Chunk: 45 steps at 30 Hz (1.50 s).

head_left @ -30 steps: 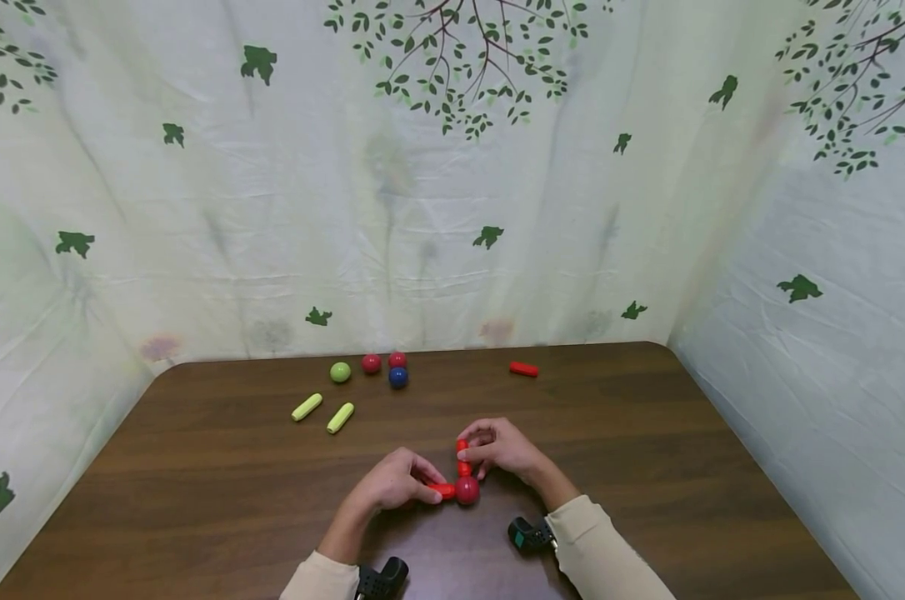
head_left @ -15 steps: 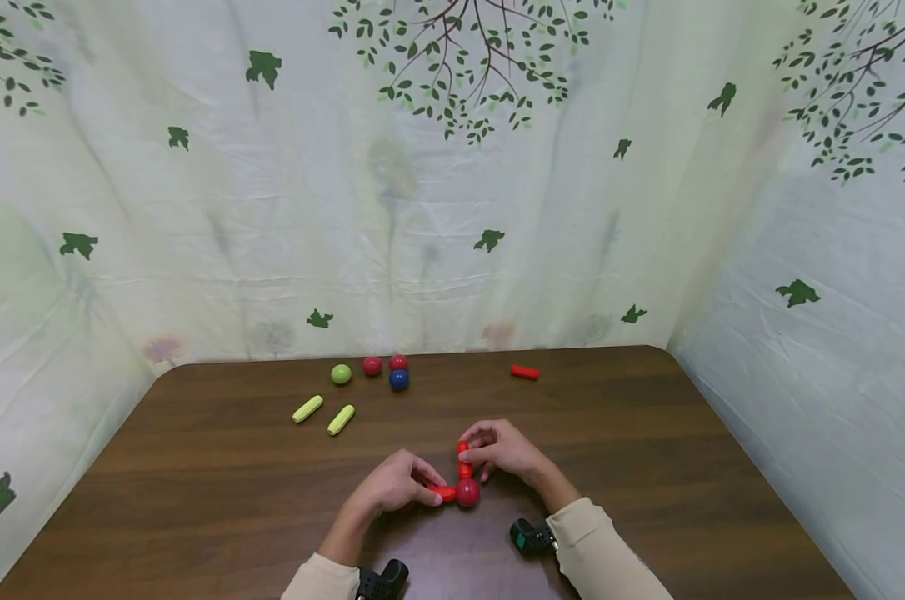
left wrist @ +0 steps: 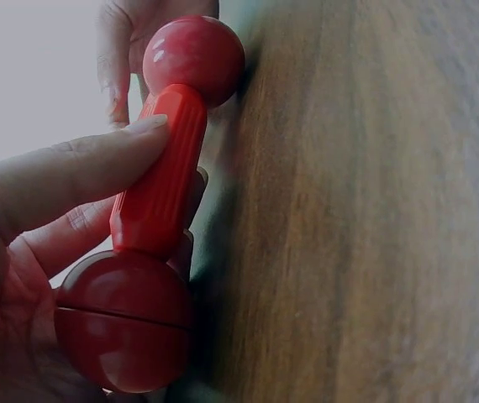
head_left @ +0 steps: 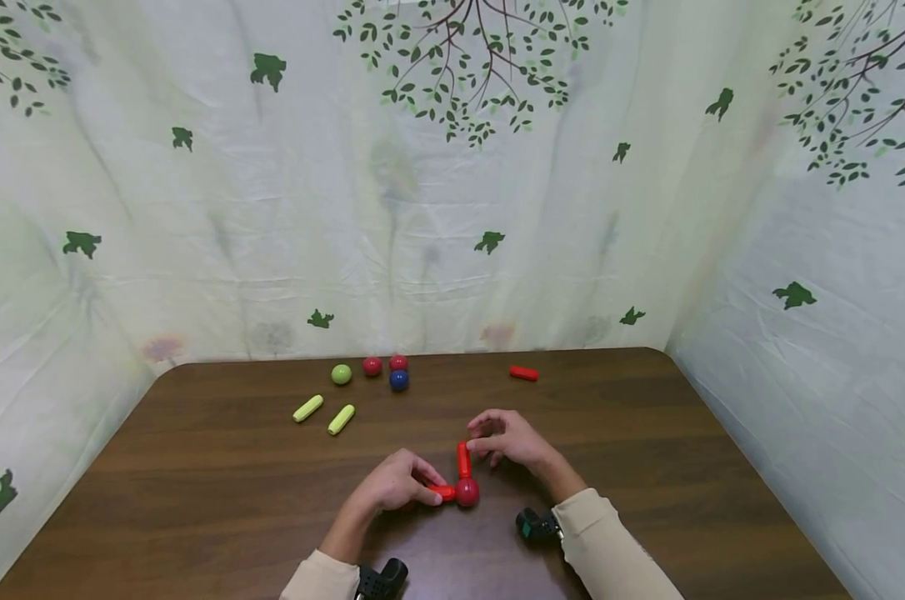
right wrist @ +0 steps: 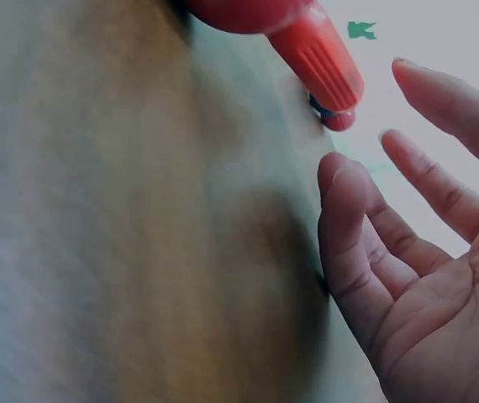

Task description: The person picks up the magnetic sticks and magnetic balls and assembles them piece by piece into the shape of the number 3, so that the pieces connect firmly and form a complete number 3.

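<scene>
My left hand (head_left: 398, 482) pinches a red ribbed rod (left wrist: 164, 180) between thumb and fingers. One red ball (left wrist: 191, 59) sits on the rod's far end, and a second, seamed red ball (left wrist: 126, 319) on its near end lies against the palm; the hand hides that one from the head view. From the far ball a second red rod (head_left: 463, 460) points away from me. My right hand (head_left: 507, 437) is beside that rod's free end, and the right wrist view shows its fingers (right wrist: 441, 185) spread apart around nothing.
Beyond the hands, a green ball (head_left: 341, 374), two red balls (head_left: 372, 366) and a blue ball (head_left: 399, 381) lie on the brown table (head_left: 220, 475). Two yellow-green rods (head_left: 307, 408) are nearer, left of centre. Another red rod (head_left: 523, 373) lies at the back right. A leaf-printed curtain hangs behind.
My right hand has let go of the second red rod and moved slightly right and away from me. My left hand still holds its rod in place.
</scene>
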{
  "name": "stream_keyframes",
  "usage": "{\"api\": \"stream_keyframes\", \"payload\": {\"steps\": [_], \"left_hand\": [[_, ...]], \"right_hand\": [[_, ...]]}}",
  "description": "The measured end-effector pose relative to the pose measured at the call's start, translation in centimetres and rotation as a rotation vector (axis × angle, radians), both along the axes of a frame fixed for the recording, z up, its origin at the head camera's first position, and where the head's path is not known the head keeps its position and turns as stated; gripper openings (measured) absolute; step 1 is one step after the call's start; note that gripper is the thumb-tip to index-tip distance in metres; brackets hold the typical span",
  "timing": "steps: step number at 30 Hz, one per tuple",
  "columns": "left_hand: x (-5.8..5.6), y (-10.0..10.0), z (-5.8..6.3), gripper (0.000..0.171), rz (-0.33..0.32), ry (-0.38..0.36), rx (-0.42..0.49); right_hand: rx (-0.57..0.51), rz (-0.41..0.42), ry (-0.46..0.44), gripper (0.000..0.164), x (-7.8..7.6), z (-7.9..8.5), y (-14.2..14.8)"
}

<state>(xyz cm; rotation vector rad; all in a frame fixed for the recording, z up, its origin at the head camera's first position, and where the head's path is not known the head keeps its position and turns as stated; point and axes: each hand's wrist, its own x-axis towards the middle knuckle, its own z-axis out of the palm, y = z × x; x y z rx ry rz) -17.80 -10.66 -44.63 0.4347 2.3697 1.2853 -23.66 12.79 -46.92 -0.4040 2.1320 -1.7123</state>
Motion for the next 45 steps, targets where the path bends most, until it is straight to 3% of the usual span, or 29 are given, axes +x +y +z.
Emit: {"api": "stream_keyframes", "payload": {"steps": [12, 21, 30, 36, 45], "left_hand": [[0.2, -0.3, -0.1, 0.013, 0.007, 0.013, -0.008], [0.2, -0.3, -0.1, 0.012, 0.006, 0.022, -0.005], [0.1, 0.1, -0.3, 0.012, 0.017, -0.005, 0.014], [0.0, 0.2, -0.3, 0.012, 0.026, 0.001, 0.021], [0.0, 0.3, -0.5, 0.013, 0.035, -0.01, 0.024]], "right_hand": [[0.083, 0.065, 0.128, 0.037, -2.3, 2.1, -0.1], [0.198, 0.123, 0.182, 0.035, -6.4, 4.5, -2.0], [0.283, 0.374, 0.202, 0.035, -10.8, 6.8, -5.2], [0.392, 0.46, 0.191, 0.038, -13.1, 6.9, -7.7], [0.472, 0.544, 0.209, 0.041, -14.3, 6.0, -9.9]]}}
